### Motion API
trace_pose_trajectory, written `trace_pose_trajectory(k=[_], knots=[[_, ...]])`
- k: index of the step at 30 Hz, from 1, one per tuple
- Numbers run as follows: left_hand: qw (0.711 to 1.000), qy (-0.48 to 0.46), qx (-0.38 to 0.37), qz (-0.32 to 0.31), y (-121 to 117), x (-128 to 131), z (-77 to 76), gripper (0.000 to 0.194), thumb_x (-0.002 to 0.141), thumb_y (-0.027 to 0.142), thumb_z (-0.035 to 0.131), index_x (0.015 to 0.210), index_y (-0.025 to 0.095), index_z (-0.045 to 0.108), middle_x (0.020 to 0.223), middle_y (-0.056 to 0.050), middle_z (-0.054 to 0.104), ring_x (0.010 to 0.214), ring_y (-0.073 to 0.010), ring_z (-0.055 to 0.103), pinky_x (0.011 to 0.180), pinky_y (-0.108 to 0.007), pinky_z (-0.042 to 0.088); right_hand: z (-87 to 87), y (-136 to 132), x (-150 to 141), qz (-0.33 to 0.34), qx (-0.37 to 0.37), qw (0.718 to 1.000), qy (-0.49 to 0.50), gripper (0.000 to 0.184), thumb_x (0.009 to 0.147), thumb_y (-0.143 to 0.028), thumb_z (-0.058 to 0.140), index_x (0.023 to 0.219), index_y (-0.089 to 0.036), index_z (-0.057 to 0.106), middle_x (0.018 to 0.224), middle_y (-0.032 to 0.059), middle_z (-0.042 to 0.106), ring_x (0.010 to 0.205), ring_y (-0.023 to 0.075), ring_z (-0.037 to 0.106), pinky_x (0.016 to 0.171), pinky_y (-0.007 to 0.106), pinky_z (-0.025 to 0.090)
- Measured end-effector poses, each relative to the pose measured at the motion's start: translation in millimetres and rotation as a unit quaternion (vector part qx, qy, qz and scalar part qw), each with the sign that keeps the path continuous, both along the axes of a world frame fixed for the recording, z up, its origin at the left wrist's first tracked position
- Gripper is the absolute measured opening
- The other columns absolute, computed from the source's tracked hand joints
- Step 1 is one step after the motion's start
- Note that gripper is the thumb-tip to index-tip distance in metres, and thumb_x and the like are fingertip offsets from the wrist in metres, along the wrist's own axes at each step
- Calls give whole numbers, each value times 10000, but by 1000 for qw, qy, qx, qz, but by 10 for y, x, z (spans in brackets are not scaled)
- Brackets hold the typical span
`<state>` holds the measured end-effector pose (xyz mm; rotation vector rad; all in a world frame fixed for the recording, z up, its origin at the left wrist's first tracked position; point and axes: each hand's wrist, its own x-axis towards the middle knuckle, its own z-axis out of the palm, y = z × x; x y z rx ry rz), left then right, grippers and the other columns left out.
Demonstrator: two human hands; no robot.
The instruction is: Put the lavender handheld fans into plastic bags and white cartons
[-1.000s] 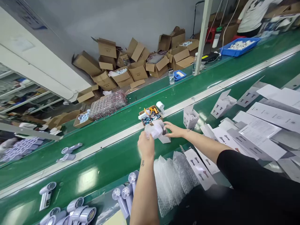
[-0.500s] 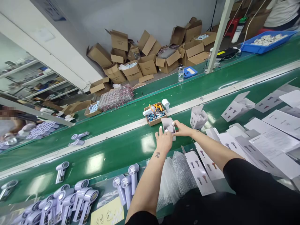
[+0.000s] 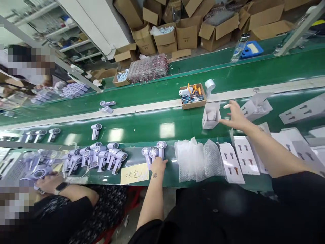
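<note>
My left hand (image 3: 157, 166) is down at the near edge, its fingers closed about the handle of a lilac handheld fan (image 3: 161, 145); the hand hides most of that handle. Two more fans (image 3: 146, 152) lie just left of it. Further up, my right hand (image 3: 237, 117) is open with fingers spread and nothing in it. Beside its fingertips an open white box (image 3: 211, 117) stands upright on the green belt, with white wrapped contents showing at the top.
Bubble-wrap bags (image 3: 189, 161) and printed white cartons (image 3: 231, 164) lie along the near edge. A small cardboard tray (image 3: 194, 105) of parts and a tape roll (image 3: 209, 86) sit beyond. At left, a co-worker's hand (image 3: 50, 183) is by a pile of fans (image 3: 96, 152).
My left hand has gone from the white box down to the lilac fans. My right hand has let go of the box and opened beside it. The view has swung left.
</note>
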<state>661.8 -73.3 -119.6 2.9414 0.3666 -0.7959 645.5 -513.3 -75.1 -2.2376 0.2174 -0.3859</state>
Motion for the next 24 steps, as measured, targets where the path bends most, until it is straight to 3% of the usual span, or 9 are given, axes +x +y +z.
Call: trace_pose_trajectory(k=[4,7,10,12,13,15,18,20,24], knots=[[999,3,-47,-1,113,54,-106,329,794,440,563,841,126,650,992,-214,673,953,-334,636,764,-391,462,393,626,-503,-39,125,991,30,340,729,-409,699,931,-181,547,934,91,636,807,196,638,611,305,552],[982,11,-184,41,38,-32,29,444,818,549,471,762,142,638,787,-132,670,654,-209,624,562,-291,440,378,1182,-875,46,331,922,196,327,751,-451,693,814,-163,552,656,16,611,515,106,567,437,203,445],[847,77,-494,179,-228,-347,217,479,714,612,587,745,135,618,616,-33,585,405,-73,414,404,-206,295,175,1646,-1111,26,559,786,263,360,746,-470,705,875,-161,575,830,60,677,659,130,643,557,230,517],[747,173,-615,183,-514,-635,289,498,621,607,694,702,124,600,547,5,524,376,-39,345,383,-184,242,58,1825,-1182,33,676,696,239,397,769,-494,675,968,-164,579,970,86,682,829,175,666,701,299,554],[726,221,-634,150,-674,-778,293,516,634,628,680,687,123,591,523,11,501,373,-41,346,383,-182,243,27,1857,-1205,35,710,670,214,405,789,-499,651,997,-159,580,981,90,680,858,186,663,733,321,556],[743,267,-613,42,-990,-1026,224,573,775,684,488,733,124,599,529,-10,513,394,-77,415,401,-201,299,29,1797,-1266,-15,727,672,138,378,830,-485,603,995,-146,584,906,82,680,798,175,655,703,313,560],[828,174,-457,-274,-1379,-1250,-22,464,916,515,370,906,128,626,793,-116,639,695,-184,614,590,-275,460,149,1482,-1505,-157,669,726,23,289,846,-410,599,1013,-177,572,879,54,666,745,153,636,650,282,562],[816,91,-325,-469,-1564,-1299,-207,240,878,307,517,972,121,636,1025,-175,631,984,-254,597,782,-341,475,242,1254,-1787,-215,620,754,-1,291,811,-357,650,1045,-211,557,904,36,659,762,157,636,655,291,570],[796,86,-236,-551,-1769,-1207,-416,191,784,50,526,896,89,675,1027,-217,633,1053,-302,574,852,-389,449,280,1100,-2471,-216,615,754,74,374,736,-294,725,1058,-209,555,861,34,654,693,167,645,612,312,580]])
